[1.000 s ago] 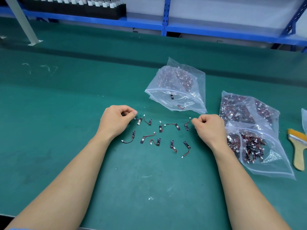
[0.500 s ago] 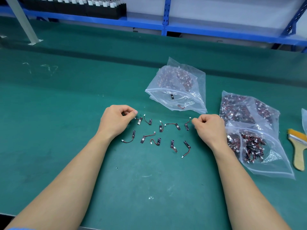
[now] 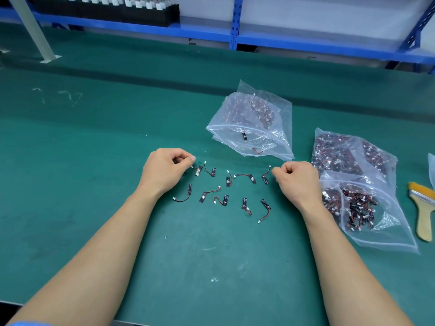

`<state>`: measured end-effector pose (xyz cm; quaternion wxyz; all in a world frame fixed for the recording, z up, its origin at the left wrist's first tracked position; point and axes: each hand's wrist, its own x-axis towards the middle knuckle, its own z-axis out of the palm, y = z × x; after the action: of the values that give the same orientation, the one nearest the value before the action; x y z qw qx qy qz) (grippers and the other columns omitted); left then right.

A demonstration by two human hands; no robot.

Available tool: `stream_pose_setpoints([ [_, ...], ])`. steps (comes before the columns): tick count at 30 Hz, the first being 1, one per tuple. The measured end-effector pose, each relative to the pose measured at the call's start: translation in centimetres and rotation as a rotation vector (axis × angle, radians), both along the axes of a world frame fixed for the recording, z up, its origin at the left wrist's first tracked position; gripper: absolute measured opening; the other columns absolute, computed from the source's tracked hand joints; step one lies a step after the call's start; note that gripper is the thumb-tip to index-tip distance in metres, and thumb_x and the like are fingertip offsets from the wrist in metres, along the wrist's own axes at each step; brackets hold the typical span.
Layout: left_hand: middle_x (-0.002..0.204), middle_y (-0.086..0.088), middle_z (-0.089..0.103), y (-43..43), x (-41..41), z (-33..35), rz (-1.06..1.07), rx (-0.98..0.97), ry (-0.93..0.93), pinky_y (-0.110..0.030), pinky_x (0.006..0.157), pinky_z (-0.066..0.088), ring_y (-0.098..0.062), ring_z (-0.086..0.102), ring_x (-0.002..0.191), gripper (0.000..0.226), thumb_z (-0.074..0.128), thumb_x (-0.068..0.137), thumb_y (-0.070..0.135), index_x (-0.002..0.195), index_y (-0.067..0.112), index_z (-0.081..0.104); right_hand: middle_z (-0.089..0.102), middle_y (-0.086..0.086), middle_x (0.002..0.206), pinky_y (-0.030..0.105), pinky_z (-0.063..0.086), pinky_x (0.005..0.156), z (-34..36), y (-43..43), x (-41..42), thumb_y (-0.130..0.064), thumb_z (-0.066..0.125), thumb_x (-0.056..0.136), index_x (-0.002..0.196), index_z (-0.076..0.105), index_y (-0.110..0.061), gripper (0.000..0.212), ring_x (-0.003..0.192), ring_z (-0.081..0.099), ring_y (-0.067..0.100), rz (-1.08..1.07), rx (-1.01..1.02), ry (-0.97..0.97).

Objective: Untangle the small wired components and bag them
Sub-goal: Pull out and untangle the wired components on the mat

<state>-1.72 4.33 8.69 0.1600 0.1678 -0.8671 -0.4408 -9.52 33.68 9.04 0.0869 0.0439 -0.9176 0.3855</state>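
Note:
Several small wired components [image 3: 227, 180], black strips with red-black leads and white plugs, lie apart in two loose rows on the green mat [image 3: 94, 161] between my hands. My left hand [image 3: 164, 171] rests at the rows' left end with fingers curled and thumb against forefinger. Nothing shows in its pinch, and the leftmost component [image 3: 198, 171] lies just beside its fingertips. My right hand [image 3: 297, 182] rests curled at the right end, with a component [image 3: 265, 178] close to its knuckles. A clear zip bag [image 3: 249, 128] behind the rows holds separated components.
Two clear bags [image 3: 353, 203] full of tangled components lie to the right of my right hand. A yellow-bristled brush [image 3: 423, 208] lies at the far right. A blue shelf frame [image 3: 235, 38] and a grey post [image 3: 35, 31] stand at the back.

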Motion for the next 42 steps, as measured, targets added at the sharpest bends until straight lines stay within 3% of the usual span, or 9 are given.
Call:
stream_pose_setpoints([
  [5,0.063,0.010,0.062,0.09,0.06,0.07,-0.003,-0.012,-0.004,-0.026,0.059,0.038,-0.006,0.042,0.050,0.016,0.071,0.087,0.039,0.073,0.032,0.074,0.042,-0.004,0.047,0.030,0.039,0.056,-0.02,0.02,0.06,-0.030,0.059,0.074,0.056,0.050,-0.005,0.032,0.053,0.038,0.018,0.004,0.005,-0.017],
  [19,0.060,0.015,0.060,0.08,-0.07,-0.02,0.007,-0.024,-0.011,-0.026,0.061,0.039,-0.005,0.043,0.051,0.016,0.071,0.087,0.040,0.073,0.034,0.074,0.045,-0.001,0.050,0.031,0.040,0.057,-0.02,0.00,0.03,-0.026,0.062,0.078,0.057,0.051,-0.003,0.033,0.055,0.039,0.019,0.004,0.011,-0.013],
  [25,0.067,0.009,0.065,0.06,-0.09,-0.06,0.002,-0.032,-0.007,-0.027,0.062,0.040,-0.007,0.043,0.052,0.015,0.070,0.087,0.039,0.074,0.033,0.074,0.046,0.000,0.050,0.031,0.041,0.058,-0.06,0.00,0.00,-0.026,0.061,0.078,0.057,0.053,-0.003,0.032,0.055,0.040,0.018,0.004,0.010,-0.019],
  [36,0.059,0.019,0.060,0.07,0.06,0.02,0.002,-0.025,-0.017,-0.025,0.061,0.037,-0.004,0.045,0.052,0.016,0.070,0.088,0.038,0.072,0.033,0.073,0.046,-0.001,0.050,0.031,0.041,0.058,-0.12,-0.02,-0.07,-0.028,0.061,0.077,0.056,0.049,-0.004,0.034,0.055,0.040,0.018,0.004,0.012,-0.026],
  [42,0.064,0.013,0.063,0.04,-0.03,-0.04,0.004,-0.029,-0.005,-0.026,0.061,0.039,-0.005,0.045,0.052,0.016,0.071,0.088,0.039,0.072,0.034,0.073,0.044,-0.003,0.049,0.030,0.040,0.057,-0.08,-0.05,-0.06,-0.028,0.061,0.076,0.056,0.048,-0.005,0.034,0.054,0.039,0.017,0.003,0.006,-0.034],
])
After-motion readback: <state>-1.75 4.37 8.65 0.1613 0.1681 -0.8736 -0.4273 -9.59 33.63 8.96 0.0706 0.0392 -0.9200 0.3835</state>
